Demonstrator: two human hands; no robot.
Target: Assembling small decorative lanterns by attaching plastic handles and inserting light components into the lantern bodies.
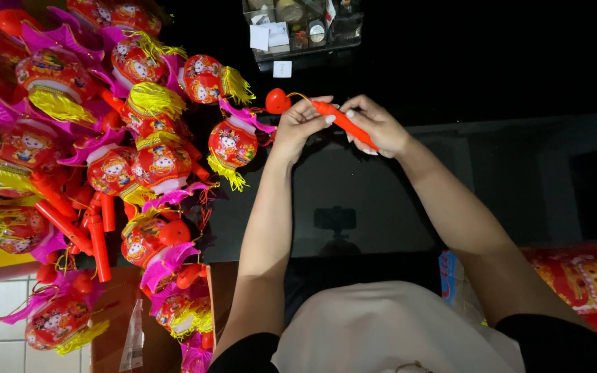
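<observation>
Both hands meet over a glossy black table [381, 207]. My right hand [379, 126] grips an orange-red plastic stick [345, 124] around its middle. At the stick's far end, my left hand [298, 124] pinches the tip, where a thin yellow wire runs to a small red heart-shaped piece [278, 101]. That piece hangs just left of my left fingers. A red toy lantern [232, 144] with a yellow tassel and pink trim lies close to my left wrist.
A large pile of red lanterns [105, 138] with yellow tassels, pink frills and orange sticks covers the left side. A clear plastic box [302, 27] of small items stands at the back. Red printed packaging [582, 276] lies at lower right.
</observation>
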